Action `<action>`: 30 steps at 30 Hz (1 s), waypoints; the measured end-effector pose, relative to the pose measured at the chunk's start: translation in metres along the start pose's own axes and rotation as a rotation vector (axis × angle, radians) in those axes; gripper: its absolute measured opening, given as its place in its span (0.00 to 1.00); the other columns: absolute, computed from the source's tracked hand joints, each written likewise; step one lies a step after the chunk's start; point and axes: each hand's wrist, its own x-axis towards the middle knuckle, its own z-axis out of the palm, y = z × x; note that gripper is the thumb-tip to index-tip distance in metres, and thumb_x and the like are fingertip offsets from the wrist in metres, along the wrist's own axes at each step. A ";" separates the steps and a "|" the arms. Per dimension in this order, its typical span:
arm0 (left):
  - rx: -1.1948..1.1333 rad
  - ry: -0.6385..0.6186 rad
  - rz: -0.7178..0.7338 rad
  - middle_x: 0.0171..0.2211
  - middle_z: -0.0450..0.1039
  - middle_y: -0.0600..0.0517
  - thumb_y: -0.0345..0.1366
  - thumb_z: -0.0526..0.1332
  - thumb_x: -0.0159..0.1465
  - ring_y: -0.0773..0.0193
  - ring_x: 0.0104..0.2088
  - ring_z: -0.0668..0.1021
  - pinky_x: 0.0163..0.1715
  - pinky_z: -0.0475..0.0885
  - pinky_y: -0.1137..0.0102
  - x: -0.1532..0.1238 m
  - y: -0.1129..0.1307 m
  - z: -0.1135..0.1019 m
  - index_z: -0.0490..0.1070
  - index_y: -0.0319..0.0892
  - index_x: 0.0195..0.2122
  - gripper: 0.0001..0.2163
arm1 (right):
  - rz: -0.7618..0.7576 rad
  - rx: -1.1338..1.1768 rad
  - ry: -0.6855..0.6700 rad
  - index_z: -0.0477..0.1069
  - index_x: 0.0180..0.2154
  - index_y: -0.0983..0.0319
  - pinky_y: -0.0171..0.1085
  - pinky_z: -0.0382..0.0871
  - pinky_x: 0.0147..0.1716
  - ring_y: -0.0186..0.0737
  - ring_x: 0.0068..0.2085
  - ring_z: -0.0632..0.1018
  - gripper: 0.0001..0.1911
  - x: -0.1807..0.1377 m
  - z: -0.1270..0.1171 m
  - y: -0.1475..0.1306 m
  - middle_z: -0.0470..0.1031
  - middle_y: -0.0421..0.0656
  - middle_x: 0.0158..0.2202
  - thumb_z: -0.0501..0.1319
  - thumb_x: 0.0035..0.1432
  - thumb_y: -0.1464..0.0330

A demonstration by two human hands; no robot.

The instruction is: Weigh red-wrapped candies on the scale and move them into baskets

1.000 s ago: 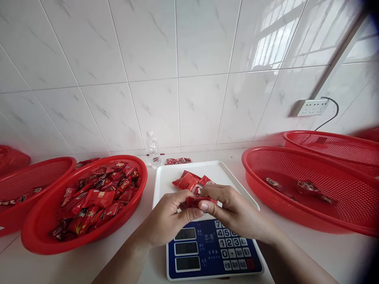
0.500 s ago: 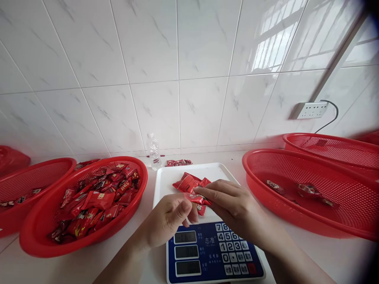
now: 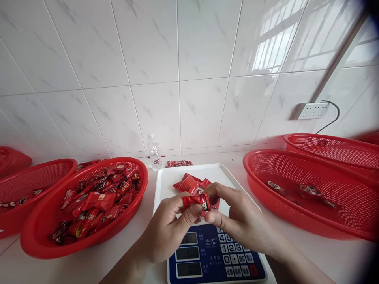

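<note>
My left hand is closed on a small red wrapped snack packet, thumb across its front. At the packet's right end, my right hand has its index finger and thumb curled round the edge. Below and behind the hands, more red packets lie on the white pan of a weighing scale. The hands partly hide these packets. The scale's blue panel has displays on the left and number keys on the right, some covered by my right hand.
A red basket heaped with wrapped snacks stands at left, another basket beyond it. On the right, a red basket holds a few packets, with another basket behind. A clear bottle and flat wrappers are near the tiled wall.
The hands have turned and the packet now shows upright between them. My left thumb has moved onto its front; my right fingers have shifted from over it to its right end.
</note>
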 end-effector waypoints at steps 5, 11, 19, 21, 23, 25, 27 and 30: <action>0.035 -0.039 0.001 0.33 0.71 0.51 0.40 0.53 0.67 0.67 0.34 0.71 0.38 0.69 0.71 -0.002 0.002 0.003 0.73 0.42 0.42 0.12 | -0.013 0.004 -0.031 0.67 0.32 0.61 0.32 0.65 0.29 0.33 0.29 0.70 0.15 -0.001 0.003 -0.004 0.70 0.39 0.28 0.55 0.62 0.57; 0.033 -0.028 -0.029 0.31 0.69 0.52 0.42 0.52 0.67 0.67 0.33 0.71 0.37 0.68 0.72 -0.004 -0.001 -0.001 0.72 0.41 0.40 0.13 | 0.002 0.181 -0.112 0.67 0.33 0.62 0.31 0.66 0.33 0.31 0.32 0.71 0.12 0.000 -0.002 -0.009 0.70 0.40 0.31 0.50 0.67 0.65; 0.036 -0.048 -0.021 0.30 0.69 0.51 0.41 0.52 0.67 0.67 0.33 0.71 0.36 0.67 0.72 -0.003 0.002 0.000 0.72 0.39 0.38 0.13 | 0.035 0.154 -0.112 0.67 0.31 0.62 0.32 0.66 0.31 0.32 0.31 0.71 0.15 -0.001 -0.001 -0.007 0.70 0.39 0.29 0.52 0.65 0.60; 0.089 -0.055 -0.022 0.30 0.69 0.51 0.41 0.53 0.67 0.67 0.32 0.70 0.35 0.67 0.72 -0.002 0.003 0.000 0.72 0.39 0.37 0.13 | 0.036 0.114 -0.092 0.67 0.29 0.62 0.31 0.65 0.28 0.31 0.28 0.69 0.16 -0.001 0.000 -0.006 0.68 0.38 0.27 0.53 0.64 0.58; 0.110 -0.067 -0.020 0.30 0.69 0.51 0.42 0.52 0.67 0.66 0.32 0.71 0.35 0.67 0.72 -0.001 0.003 0.001 0.72 0.39 0.37 0.14 | 0.034 0.122 -0.101 0.66 0.28 0.62 0.31 0.65 0.27 0.31 0.27 0.69 0.18 0.000 0.002 -0.005 0.68 0.38 0.26 0.50 0.65 0.58; 0.094 -0.077 -0.021 0.32 0.70 0.50 0.43 0.50 0.68 0.66 0.33 0.71 0.36 0.68 0.71 -0.001 0.002 0.000 0.72 0.39 0.38 0.15 | 0.025 0.143 -0.105 0.66 0.28 0.62 0.31 0.64 0.27 0.31 0.27 0.69 0.19 0.000 0.002 -0.004 0.68 0.38 0.26 0.49 0.66 0.59; 0.090 -0.071 -0.015 0.32 0.71 0.50 0.43 0.50 0.68 0.66 0.33 0.72 0.35 0.68 0.72 -0.002 0.002 0.000 0.71 0.39 0.37 0.15 | 0.015 0.138 -0.091 0.65 0.28 0.62 0.30 0.63 0.26 0.30 0.27 0.68 0.19 0.000 0.002 -0.004 0.67 0.38 0.25 0.49 0.66 0.59; 0.151 -0.037 -0.004 0.29 0.70 0.51 0.44 0.53 0.66 0.67 0.31 0.71 0.33 0.67 0.73 -0.002 0.001 -0.001 0.70 0.39 0.34 0.14 | 0.017 0.107 -0.075 0.65 0.27 0.62 0.30 0.62 0.25 0.30 0.26 0.66 0.19 -0.001 0.001 -0.004 0.65 0.37 0.24 0.49 0.66 0.59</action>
